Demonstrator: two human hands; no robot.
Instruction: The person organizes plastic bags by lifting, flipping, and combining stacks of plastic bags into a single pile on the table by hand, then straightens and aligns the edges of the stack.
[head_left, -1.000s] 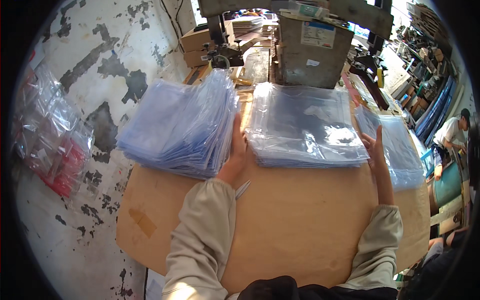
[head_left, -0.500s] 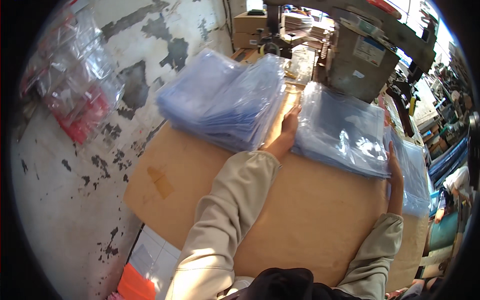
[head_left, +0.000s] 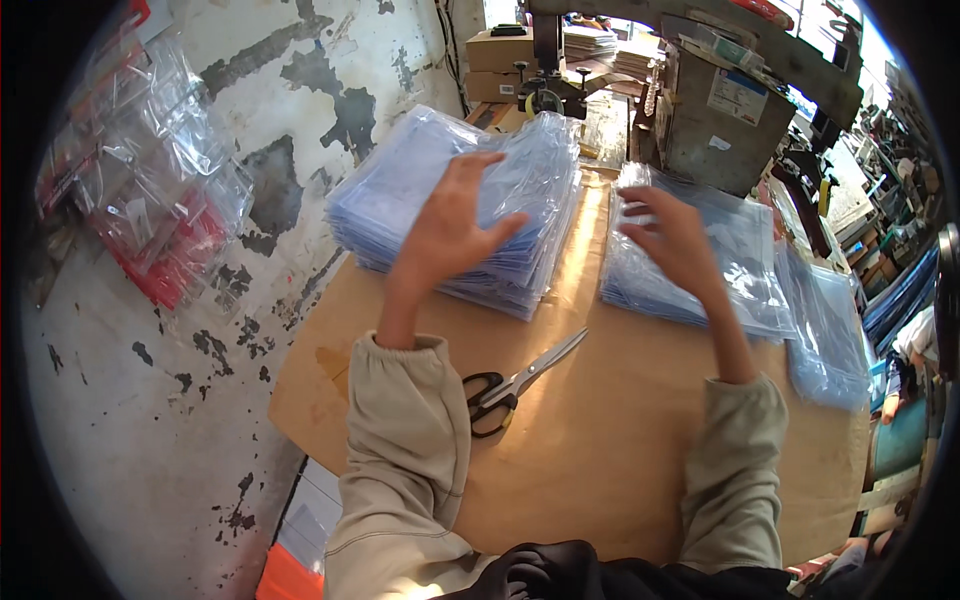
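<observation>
A thick stack of clear bluish plastic bags (head_left: 385,175) lies at the far left of the brown-covered table (head_left: 590,440). Over its near side is my left hand (head_left: 450,222), fingers apart and holding nothing. My right hand (head_left: 675,238), also empty with the fingers spread, hovers above the left part of a lower bag stack (head_left: 740,225). Whether either hand touches plastic I cannot tell. Black-handled scissors (head_left: 515,385) rest on the table by my left sleeve, blades partly parted.
More clear bags (head_left: 830,340) lie at the table's right side. Behind stands a machine with a grey metal box (head_left: 715,120). Cardboard boxes (head_left: 498,60) sit at the back. Plastic packets (head_left: 165,170) hang on the peeling wall at left. A person's hand (head_left: 890,408) shows far right.
Both hands have left the sides of the right stack; my left hand moved left over the thick stack, my right inward. The scissors, previously behind my left arm, now show.
</observation>
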